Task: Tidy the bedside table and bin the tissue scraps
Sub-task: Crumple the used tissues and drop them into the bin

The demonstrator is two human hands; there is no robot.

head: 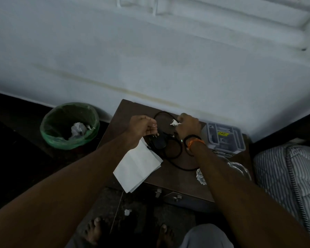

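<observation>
The right hand (187, 126) reaches over the far side of the bedside table (183, 178) and pinches a white tissue scrap (174, 123) at its fingertips, just above a looped black cable (170, 151). The left hand (141, 127) hovers palm-up beside it, fingers loosely curled; a tiny pale fleck shows at its fingertips, but whether it grips anything cannot be told. A folded white paper (138, 165) overhangs the table's near left edge, and a grey box (225, 138) sits at the far right. The green-lined bin (69, 125) stands on the floor left of the table, crumpled tissue inside. Another scrap (127, 212) lies on the floor near the person's feet.
</observation>
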